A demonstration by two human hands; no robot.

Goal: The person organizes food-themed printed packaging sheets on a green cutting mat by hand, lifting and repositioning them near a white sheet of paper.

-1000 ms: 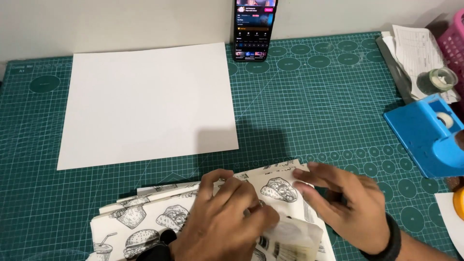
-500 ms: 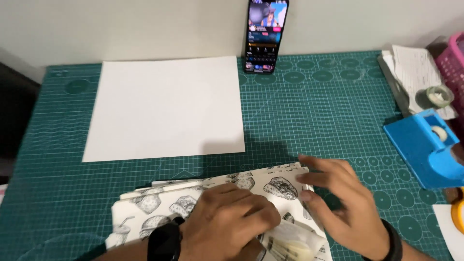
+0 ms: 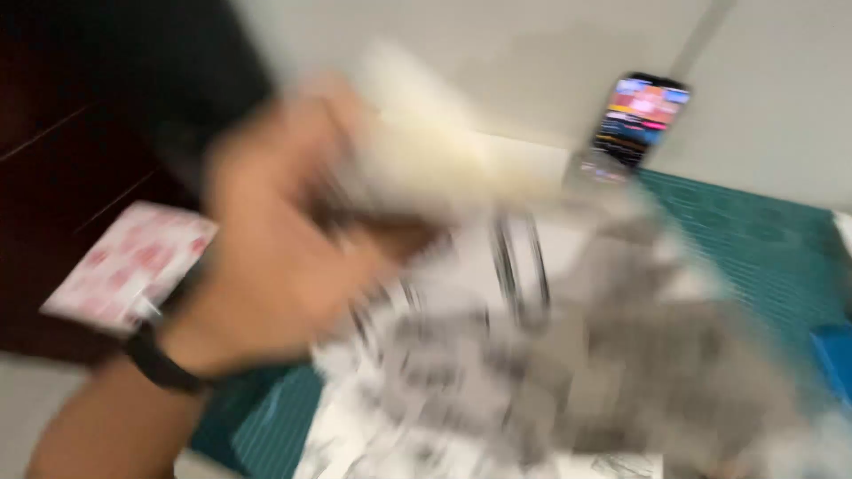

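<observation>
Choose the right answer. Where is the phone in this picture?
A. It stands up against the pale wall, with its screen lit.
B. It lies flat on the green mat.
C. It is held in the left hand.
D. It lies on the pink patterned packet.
A: the phone stands tilted against the pale wall behind the green mat, its screen bright with colours, apart from the blurred left hand.

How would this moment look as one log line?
left hand: lifting black-and-white printed paper | right hand: unseen | green cutting mat | phone propped | view blurred

Phone (image 3: 641, 124) propped against wall, green cutting mat (image 3: 754, 239), pink-patterned packet (image 3: 133, 262) at left.
</observation>
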